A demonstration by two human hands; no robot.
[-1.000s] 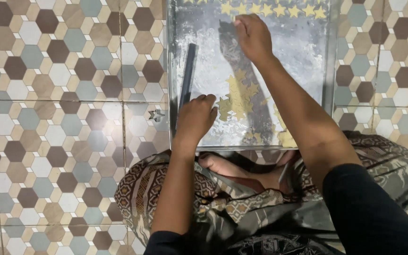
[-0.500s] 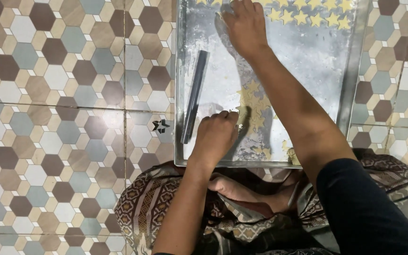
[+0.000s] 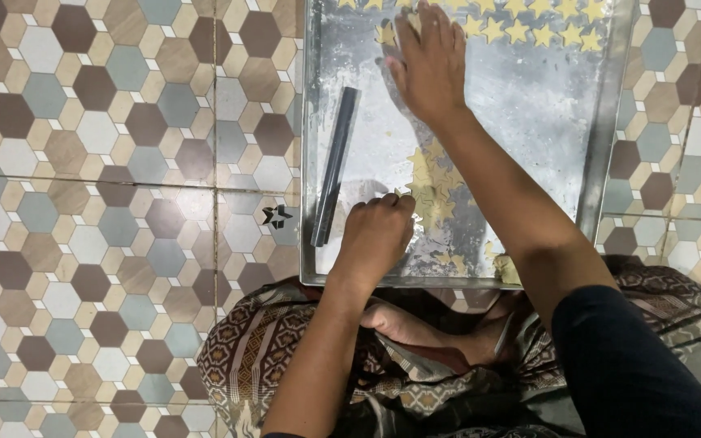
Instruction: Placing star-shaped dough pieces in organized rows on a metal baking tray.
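From the head view, one metal tray (image 3: 610, 122) lies on the tiled floor (image 3: 107, 162), holding one dark flat bar (image 3: 334, 166), a row of about nine yellow star cutouts (image 3: 529, 31) along its far edge and a loose cluster of stars (image 3: 432, 191) near the middle. The left hand (image 3: 376, 237), fingers curled, pinches at that cluster near the tray's near rim, while the right hand (image 3: 427, 65) lies with fingers extended and loose on a star (image 3: 386, 34) at the far row. Bare tray shows between the two hands and to the right.

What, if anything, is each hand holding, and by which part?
The left hand pinches a star cutout by its edge, though the grip is partly hidden. The right hand lies flat on the tray, holding nothing.
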